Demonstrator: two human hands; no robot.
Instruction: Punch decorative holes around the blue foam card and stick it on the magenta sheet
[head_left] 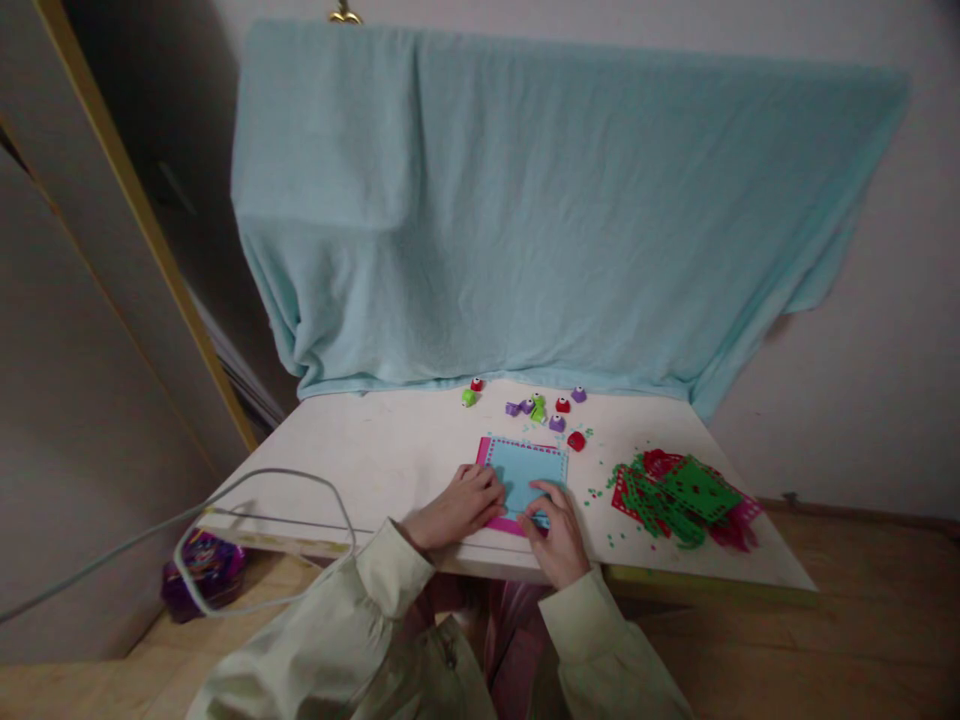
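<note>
1. Resting on the left side of a light-blue sheet point(521, 468), the left hand point(471, 500) has its fingers curled together; whether its grip pinches the paper, I cannot tell.
2. The right hand point(556, 535) is at the sheet's lower right, thumb and forefinger curved with a gap between; whether that grip has hold of the edge is unclear.
3. The blue sheet, small holes along its top edge, lies over a pink sheet point(483, 455) near the worktop's point(390, 440) front edge.
4. Beyond them sit small red, green and purple pieces, the nearest a red one point(576, 441).
5. To the right lies a heap of red and green cut paper point(701, 487), with green scraps point(611, 541) scattered beside it.
</note>
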